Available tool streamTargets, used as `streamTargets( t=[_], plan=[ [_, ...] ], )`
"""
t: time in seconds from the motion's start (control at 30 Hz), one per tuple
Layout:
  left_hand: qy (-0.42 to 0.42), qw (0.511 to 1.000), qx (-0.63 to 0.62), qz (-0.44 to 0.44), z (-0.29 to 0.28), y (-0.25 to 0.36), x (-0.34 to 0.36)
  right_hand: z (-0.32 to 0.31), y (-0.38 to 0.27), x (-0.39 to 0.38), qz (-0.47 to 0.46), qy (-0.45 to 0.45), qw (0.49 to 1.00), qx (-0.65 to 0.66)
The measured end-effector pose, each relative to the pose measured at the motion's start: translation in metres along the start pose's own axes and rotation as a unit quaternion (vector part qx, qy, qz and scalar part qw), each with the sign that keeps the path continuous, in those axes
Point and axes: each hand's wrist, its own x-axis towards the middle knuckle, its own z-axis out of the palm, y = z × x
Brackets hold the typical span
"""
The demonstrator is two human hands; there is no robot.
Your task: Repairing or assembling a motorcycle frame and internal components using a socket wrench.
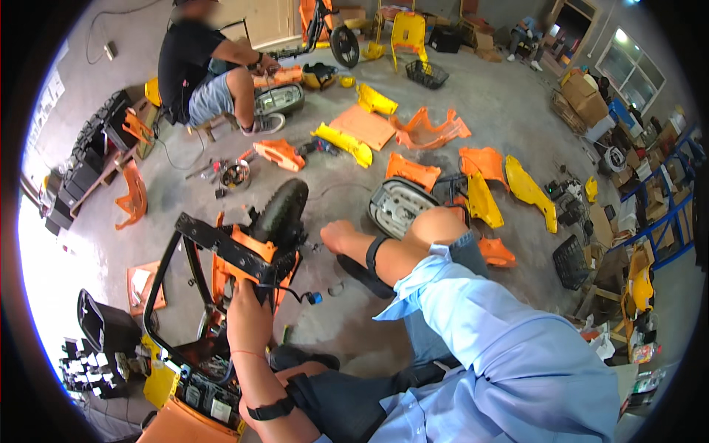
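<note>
In front of me on the left stands a partly stripped scooter frame (151, 306) with black tubes, a black wheel (284, 207) and orange body panels. My left hand (247, 314) reaches in under a black metal plate (225, 247), against the orange panel (253, 244); its fingers are mostly hidden there. A cable with a blue connector (316, 298) hangs to the right of that hand. My right hand (338, 236) is held over the floor right of the wheel, apart from the frame. Its fingers are curled in; whatever they hold, if anything, is hidden.
Orange and yellow panels (532, 190) lie scattered over the floor. A grey-white scooter shell (399, 207) sits beside my right knee. Another person (196, 74) works seated at the far left. Black crates (569, 262), cartons and a blue rack (657, 199) line the right side.
</note>
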Motion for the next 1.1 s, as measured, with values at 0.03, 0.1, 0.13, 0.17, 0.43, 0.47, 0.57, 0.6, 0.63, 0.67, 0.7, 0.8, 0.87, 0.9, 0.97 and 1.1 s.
streamTargets(
  t=[0.03, 0.1, 0.13, 0.17, 0.43, 0.47, 0.57, 0.6, 0.63, 0.67, 0.7, 0.8, 0.87, 0.9, 0.97, 1.1],
  plan=[
    [-0.006, 1.0, 0.009, -0.007, -0.001, 0.0, 0.0, -0.002, 0.002, 0.003, 0.002, -0.003, 1.0, 0.001],
    [-0.003, 1.0, 0.007, -0.006, -0.001, 0.002, -0.001, -0.004, 0.007, 0.01, 0.018, -0.036, 0.999, -0.003],
    [-0.003, 1.0, 0.005, -0.006, -0.002, 0.002, -0.002, -0.005, 0.011, 0.014, 0.011, -0.026, 1.0, 0.005],
    [0.001, 1.0, -0.003, -0.004, -0.003, 0.003, -0.002, -0.004, 0.015, 0.018, 0.008, -0.023, 1.0, 0.009],
    [-0.02, 0.999, 0.005, -0.027, -0.006, 0.005, -0.002, 0.001, 0.041, 0.069, -0.003, -0.082, 0.997, 0.001],
    [-0.015, 1.0, -0.007, -0.022, -0.007, 0.005, -0.003, 0.0, 0.043, 0.074, -0.005, -0.087, 0.996, -0.01],
    [-0.019, 0.999, -0.021, -0.02, -0.008, 0.006, -0.002, -0.01, 0.043, 0.084, -0.011, -0.104, 0.994, -0.018],
    [-0.027, 0.999, -0.023, -0.025, -0.008, 0.006, -0.002, -0.013, 0.042, 0.085, -0.01, -0.116, 0.993, -0.034],
    [-0.029, 0.999, -0.032, -0.022, -0.008, 0.005, -0.002, -0.015, 0.041, 0.086, -0.014, -0.113, 0.993, -0.018],
    [-0.023, 0.998, -0.05, -0.01, -0.008, 0.005, -0.001, -0.018, 0.04, 0.087, -0.016, -0.112, 0.993, -0.019],
    [-0.029, 0.998, -0.044, -0.015, -0.008, 0.004, -0.001, -0.02, 0.039, 0.087, -0.015, -0.118, 0.992, -0.032],
    [-0.028, 0.998, -0.049, -0.015, -0.007, 0.002, -0.001, -0.023, 0.038, 0.086, -0.055, -0.128, 0.988, -0.064],
    [-0.019, 0.998, -0.064, -0.006, -0.006, 0.002, -0.002, -0.021, 0.038, 0.083, -0.064, -0.111, 0.99, -0.063],
    [-0.006, 0.998, -0.06, 0.002, -0.006, 0.002, -0.003, -0.02, 0.039, 0.081, -0.061, -0.114, 0.989, -0.073],
    [-0.031, 0.999, -0.036, -0.011, -0.007, 0.0, -0.002, -0.019, 0.038, 0.079, -0.061, -0.129, 0.988, -0.062],
    [-0.027, 0.999, -0.033, -0.01, -0.006, 0.003, -0.003, -0.021, 0.034, 0.074, -0.072, -0.11, 0.986, -0.106]
  ],
)
